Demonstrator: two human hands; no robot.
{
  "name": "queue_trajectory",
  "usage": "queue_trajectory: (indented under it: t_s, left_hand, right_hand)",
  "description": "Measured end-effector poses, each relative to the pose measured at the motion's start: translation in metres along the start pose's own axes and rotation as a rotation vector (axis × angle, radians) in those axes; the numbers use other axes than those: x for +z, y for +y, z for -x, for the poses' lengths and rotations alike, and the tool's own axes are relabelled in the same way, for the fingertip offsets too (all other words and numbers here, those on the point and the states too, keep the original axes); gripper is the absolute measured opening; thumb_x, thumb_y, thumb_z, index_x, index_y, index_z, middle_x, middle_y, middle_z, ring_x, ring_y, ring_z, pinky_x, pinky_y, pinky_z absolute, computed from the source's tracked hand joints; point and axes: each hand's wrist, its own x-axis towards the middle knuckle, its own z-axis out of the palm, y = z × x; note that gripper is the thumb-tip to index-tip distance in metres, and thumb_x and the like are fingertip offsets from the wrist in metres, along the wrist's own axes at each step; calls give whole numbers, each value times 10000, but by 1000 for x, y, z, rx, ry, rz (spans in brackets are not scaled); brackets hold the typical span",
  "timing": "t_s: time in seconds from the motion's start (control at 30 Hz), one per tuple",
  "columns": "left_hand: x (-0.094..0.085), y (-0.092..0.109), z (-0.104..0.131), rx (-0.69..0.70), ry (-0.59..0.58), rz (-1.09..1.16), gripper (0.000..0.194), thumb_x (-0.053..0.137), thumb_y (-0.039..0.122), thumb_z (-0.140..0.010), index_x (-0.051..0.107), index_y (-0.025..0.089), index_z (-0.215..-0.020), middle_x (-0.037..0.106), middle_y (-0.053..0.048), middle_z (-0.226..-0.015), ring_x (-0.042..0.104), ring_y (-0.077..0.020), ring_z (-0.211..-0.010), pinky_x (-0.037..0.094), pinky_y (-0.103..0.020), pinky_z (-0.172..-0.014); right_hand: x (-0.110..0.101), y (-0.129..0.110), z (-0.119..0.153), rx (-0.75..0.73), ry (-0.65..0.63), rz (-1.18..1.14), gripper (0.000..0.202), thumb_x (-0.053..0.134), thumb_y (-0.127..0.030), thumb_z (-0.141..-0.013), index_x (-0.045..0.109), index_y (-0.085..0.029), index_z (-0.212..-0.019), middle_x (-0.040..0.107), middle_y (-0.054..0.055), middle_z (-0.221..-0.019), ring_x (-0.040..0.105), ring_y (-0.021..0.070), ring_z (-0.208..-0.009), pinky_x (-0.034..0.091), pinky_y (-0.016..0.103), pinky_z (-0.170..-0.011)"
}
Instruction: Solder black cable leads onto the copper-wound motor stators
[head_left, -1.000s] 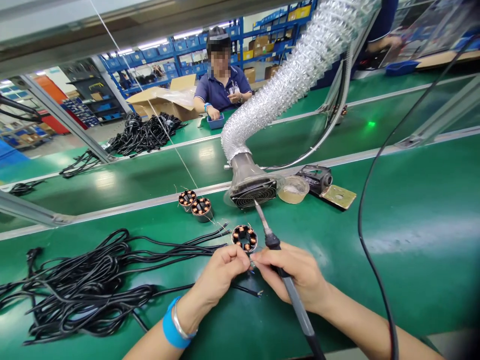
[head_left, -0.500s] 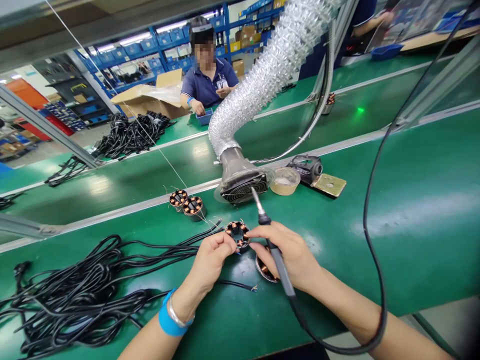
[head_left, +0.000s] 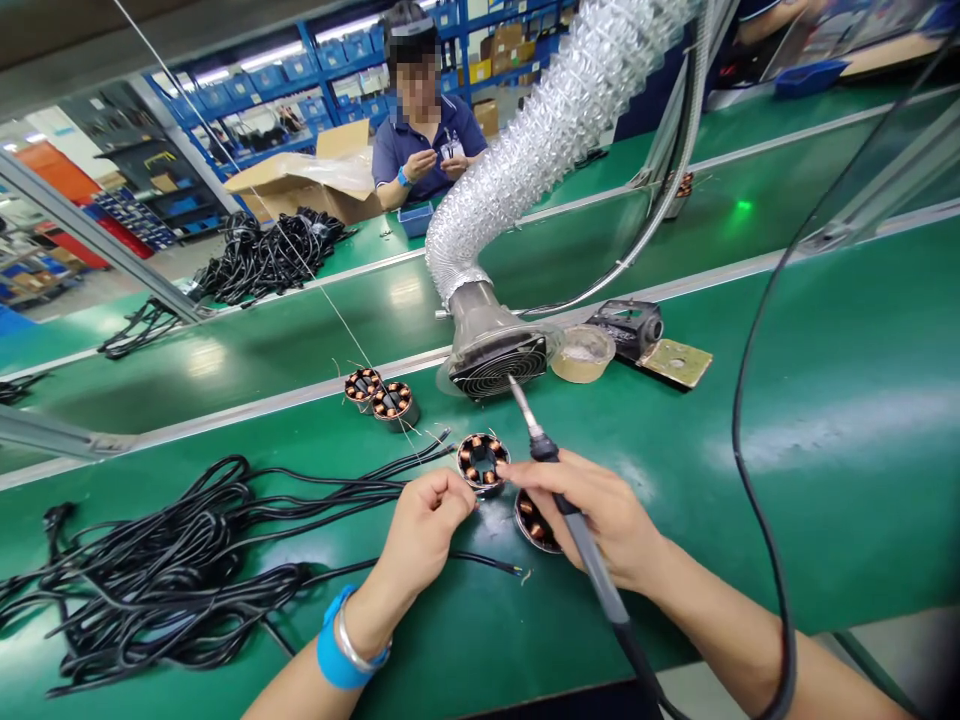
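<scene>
My right hand [head_left: 600,510] grips a soldering iron [head_left: 581,520], its metal tip pointing up and away toward the fan. Its index fingertip touches the near right rim of a motor stator [head_left: 484,462] with copper windings. My left hand [head_left: 429,515] is closed in a pinch just left of that stator; a tiny coloured wire end shows at the fingertips, the rest hidden. Beneath my right hand a second stator [head_left: 534,520] lies partly covered. Two more stators, one here [head_left: 395,405] and one here behind it [head_left: 363,388], stand farther back to the left.
A heap of black power cables [head_left: 172,570] covers the left bench. One cable end [head_left: 487,562] with bared wires lies near my wrists. Behind are a fume extractor [head_left: 499,365] on a silver duct [head_left: 517,150], a round tub [head_left: 582,355] and an iron stand [head_left: 630,328]. A co-worker [head_left: 427,140] sits opposite.
My right thumb and index finger have drawn slightly back from the stator, and the iron is tilted more. The co-worker's hand has risen from the blue bin. The view has shifted a little.
</scene>
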Motion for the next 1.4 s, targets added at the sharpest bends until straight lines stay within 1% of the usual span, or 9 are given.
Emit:
queue_trajectory:
  t_s: [0.1, 0.17, 0.3, 0.4, 0.5, 0.7, 1.03, 1.27, 1.4]
  left_hand:
    - [3, 1, -2, 20, 26, -11, 135, 528, 277, -702, 546, 165, -627, 481, 32, -588, 363, -103, -570, 292, -225, -555]
    - [4, 2, -2, 17, 44, -15, 131, 526, 276, -692, 548, 166, -625, 477, 34, -584, 356, -102, -562, 287, -226, -549]
    - [4, 3, -4, 18, 58, -36, 125, 519, 270, -687, 553, 167, -624, 460, 43, -572, 334, -97, -545, 271, -228, -542]
    - [3, 4, -5, 26, 47, -42, 130, 519, 271, -691, 557, 170, -620, 469, 37, -577, 360, -106, -569, 285, -230, -560]
    - [3, 4, -5, 16, 38, -49, 129, 525, 273, -695, 568, 171, -631, 486, 30, -586, 375, -111, -580, 298, -232, -570]
    - [3, 2, -6, 27, 29, -51, 121, 532, 261, -708, 574, 170, -641, 509, 21, -608, 418, -120, -607, 324, -235, -598]
    - [4, 3, -7, 35, 38, -53, 123, 547, 250, -722, 583, 164, -644, 510, 24, -605, 415, -112, -594, 324, -225, -584]
    - [5, 4, -8, 32, 15, -71, 142, 545, 260, -748, 573, 164, -647, 485, 34, -599, 374, -103, -573, 300, -228, -572]
    - [4, 2, -7, 35, 10, -78, 139, 539, 258, -755, 575, 165, -658, 481, 35, -599, 376, -103, -571, 298, -231, -573]
  right_hand:
    - [-11, -11, 5, 101, 93, -24, 456, 506, -39, -909, 529, -233, -1321, 695, 22, -882, 641, 149, -735, 534, 275, -669]
    - [-17, -17, 7, 132, 163, -33, 459, 532, -92, -903, 541, -243, -1337, 666, 18, -837, 604, 147, -669, 502, 277, -603]
    - [-22, -21, 8, 196, 245, -113, 284, 566, -186, -878, 690, -240, -1128, 644, 24, -804, 570, 151, -637, 444, 279, -547]
    - [-19, -18, 7, 267, 312, -126, 179, 594, -188, -856, 709, -234, -985, 664, 5, -771, 586, 142, -631, 449, 254, -544]
    - [-16, -15, 7, 290, 345, -123, 139, 601, -183, -846, 696, -230, -934, 680, -6, -777, 616, 141, -648, 481, 240, -571]
    - [-15, -13, 7, 307, 333, -116, 121, 611, -182, -838, 695, -225, -914, 690, -10, -775, 633, 137, -646, 499, 224, -573]
    - [-13, -15, 6, 296, 287, -94, 119, 600, -176, -829, 689, -196, -905, 685, 21, -734, 619, 170, -590, 480, 272, -520]
    - [-13, -23, 1, 201, 233, -66, 167, 577, -137, -802, 677, -191, -925, 648, 13, -699, 554, 139, -539, 425, 261, -483]
    - [-12, -29, -1, 120, 193, -46, 223, 554, -112, -778, 663, -186, -958, 647, 30, -698, 524, 145, -508, 396, 274, -457]
